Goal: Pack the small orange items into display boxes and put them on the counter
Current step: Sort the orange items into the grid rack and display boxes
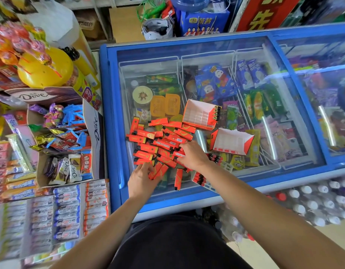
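Observation:
A heap of small orange boxes (160, 141) lies on the glass lid of a blue chest freezer (109, 117). My left hand (141, 180) grips two or three of them (158, 171) at the heap's near edge. My right hand (193, 154) lies palm down on the heap's right side, its fingers curled over some boxes. Two orange-and-white display boxes stand on the glass to the right: the far one (198, 114) holds a few items along its right side, the near one (231, 141) looks empty. A flat tray (201, 180) with red and black items lies under my right forearm.
Ice creams fill wire baskets under the glass. To the left, cardboard boxes of chocolates and candy (64, 136) crowd a counter, with lollipops (18, 41) on a yellow stand behind. Bottled water (313, 202) is stacked on the floor at the right.

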Demonstrator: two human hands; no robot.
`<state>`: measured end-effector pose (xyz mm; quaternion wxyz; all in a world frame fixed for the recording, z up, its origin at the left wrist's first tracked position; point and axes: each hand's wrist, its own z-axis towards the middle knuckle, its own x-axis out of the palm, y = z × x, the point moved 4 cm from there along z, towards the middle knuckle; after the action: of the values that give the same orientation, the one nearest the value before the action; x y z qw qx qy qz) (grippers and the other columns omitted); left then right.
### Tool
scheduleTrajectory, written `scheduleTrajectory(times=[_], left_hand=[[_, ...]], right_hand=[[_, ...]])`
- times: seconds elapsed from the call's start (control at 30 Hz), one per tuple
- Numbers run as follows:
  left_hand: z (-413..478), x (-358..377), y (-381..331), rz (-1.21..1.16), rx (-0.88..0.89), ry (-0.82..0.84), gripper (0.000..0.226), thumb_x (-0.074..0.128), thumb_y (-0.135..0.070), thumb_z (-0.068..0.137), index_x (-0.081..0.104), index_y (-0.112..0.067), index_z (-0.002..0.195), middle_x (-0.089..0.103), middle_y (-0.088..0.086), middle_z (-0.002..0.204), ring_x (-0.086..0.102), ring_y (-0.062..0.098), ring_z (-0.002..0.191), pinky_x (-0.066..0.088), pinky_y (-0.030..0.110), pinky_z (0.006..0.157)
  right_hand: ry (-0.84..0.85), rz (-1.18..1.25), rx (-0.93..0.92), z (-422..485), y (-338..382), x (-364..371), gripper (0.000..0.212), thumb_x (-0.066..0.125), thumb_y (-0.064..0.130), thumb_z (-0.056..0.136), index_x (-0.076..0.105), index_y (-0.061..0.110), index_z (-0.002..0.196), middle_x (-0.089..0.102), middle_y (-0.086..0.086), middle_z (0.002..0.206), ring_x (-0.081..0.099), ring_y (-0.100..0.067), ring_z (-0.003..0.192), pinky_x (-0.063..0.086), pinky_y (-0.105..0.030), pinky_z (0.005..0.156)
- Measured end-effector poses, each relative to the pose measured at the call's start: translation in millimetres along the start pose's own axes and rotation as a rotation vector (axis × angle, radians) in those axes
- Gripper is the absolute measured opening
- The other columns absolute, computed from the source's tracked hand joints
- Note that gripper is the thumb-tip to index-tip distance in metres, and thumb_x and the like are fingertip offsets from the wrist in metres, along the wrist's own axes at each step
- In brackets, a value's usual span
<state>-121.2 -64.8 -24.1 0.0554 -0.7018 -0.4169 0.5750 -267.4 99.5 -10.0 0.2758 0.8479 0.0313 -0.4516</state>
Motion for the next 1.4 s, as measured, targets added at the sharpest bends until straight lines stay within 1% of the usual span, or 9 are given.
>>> scheduleTrajectory(times=[0.13, 0.23, 0.37, 0.53, 0.67, 0.83, 1.07, 1.27, 1.4], left_hand=[[1, 0, 2, -0.075, -0.064, 0.023, 0.035, 0.087, -0.043, 0.073, 0.061, -0.029, 0.091, 0.061, -0.016, 0.084, 0.059, 0.006, 0.075, 0.049, 0.027, 0.06], [2, 1, 1, -0.098, -0.079, 0.047, 0.027, 0.086, -0.039, 0.075, 0.064, -0.027, 0.086, 0.062, -0.016, 0.078, 0.06, 0.006, 0.072, 0.052, 0.028, 0.062], [2, -2, 0, -0.102, -0.098, 0.065, 0.02, 0.08, -0.04, 0.081, 0.065, -0.028, 0.086, 0.066, -0.015, 0.08, 0.063, 0.008, 0.073, 0.054, 0.029, 0.063], [-2, -15, -9, -0.049, -0.086, 0.016, 0.01, 0.07, -0.039, 0.088, 0.063, -0.035, 0.095, 0.064, -0.019, 0.077, 0.061, 0.007, 0.072, 0.045, 0.023, 0.056], [-6, -30, -29, -0.169, 0.008, -0.018, 0.008, 0.067, -0.039, 0.092, 0.064, -0.034, 0.095, 0.069, -0.019, 0.078, 0.063, 0.003, 0.069, 0.051, 0.028, 0.059], [-8, -48, -62, -0.321, 0.213, -0.038, 0.017, 0.078, -0.02, 0.085, 0.071, -0.033, 0.094, 0.066, -0.011, 0.083, 0.06, 0.012, 0.071, 0.049, 0.024, 0.062], [-17, -58, -107, -0.378, 0.429, -0.017, 0.018, 0.081, -0.017, 0.084, 0.079, -0.02, 0.102, 0.061, 0.0, 0.081, 0.057, 0.019, 0.067, 0.046, 0.02, 0.061], [-27, -51, -129, -0.487, 0.45, 0.115, 0.01, 0.075, -0.02, 0.09, 0.074, -0.02, 0.099, 0.067, -0.003, 0.088, 0.064, 0.016, 0.071, 0.052, 0.029, 0.062], [-24, -48, -144, -0.564, 0.353, 0.17, 0.03, 0.074, -0.013, 0.09, 0.068, -0.027, 0.116, 0.073, -0.007, 0.087, 0.066, 0.022, 0.068, 0.057, 0.04, 0.06]], right_hand=[[-0.034, 0.195, 0.047, -1, -1, -10, 0.034, 0.078, 0.023, 0.082, 0.068, 0.009, 0.111, 0.068, -0.002, 0.097, 0.064, -0.023, 0.091, 0.046, -0.028, 0.074], [-0.053, 0.433, 0.096, -7, -1, -18, 0.052, 0.081, 0.031, 0.079, 0.065, 0.013, 0.124, 0.069, 0.0, 0.113, 0.064, -0.018, 0.101, 0.051, -0.035, 0.09], [-0.056, 0.858, 0.155, -30, 2, -26, 0.036, 0.085, 0.024, 0.076, 0.069, 0.023, 0.108, 0.074, 0.003, 0.099, 0.072, -0.018, 0.092, 0.057, -0.042, 0.09], [-0.028, 1.196, 0.136, -61, 12, -34, 0.02, 0.079, 0.01, 0.082, 0.069, 0.013, 0.099, 0.075, -0.011, 0.097, 0.073, -0.026, 0.09, 0.06, -0.037, 0.074], [-0.062, 1.232, 0.184, -82, 12, -35, 0.021, 0.078, 0.016, 0.085, 0.069, 0.008, 0.102, 0.072, -0.02, 0.098, 0.071, -0.024, 0.082, 0.055, -0.03, 0.058], [-0.121, 1.232, 0.232, -96, 4, -31, 0.028, 0.08, 0.022, 0.082, 0.067, -0.001, 0.092, 0.061, -0.018, 0.073, 0.053, -0.024, 0.055, 0.047, -0.031, 0.049], [-0.189, 1.236, 0.143, -114, 6, -32, 0.022, 0.079, 0.015, 0.083, 0.069, 0.008, 0.102, 0.07, -0.013, 0.081, 0.07, -0.017, 0.072, 0.054, -0.027, 0.062], [-0.194, 1.295, 0.12, -126, 7, -32, 0.03, 0.08, 0.019, 0.082, 0.069, 0.008, 0.108, 0.07, -0.01, 0.076, 0.068, -0.024, 0.069, 0.055, -0.033, 0.06], [-0.225, 1.343, 0.183, -132, 2, -34, 0.016, 0.078, 0.012, 0.084, 0.07, 0.011, 0.098, 0.071, -0.002, 0.074, 0.067, -0.017, 0.067, 0.054, -0.032, 0.057]])
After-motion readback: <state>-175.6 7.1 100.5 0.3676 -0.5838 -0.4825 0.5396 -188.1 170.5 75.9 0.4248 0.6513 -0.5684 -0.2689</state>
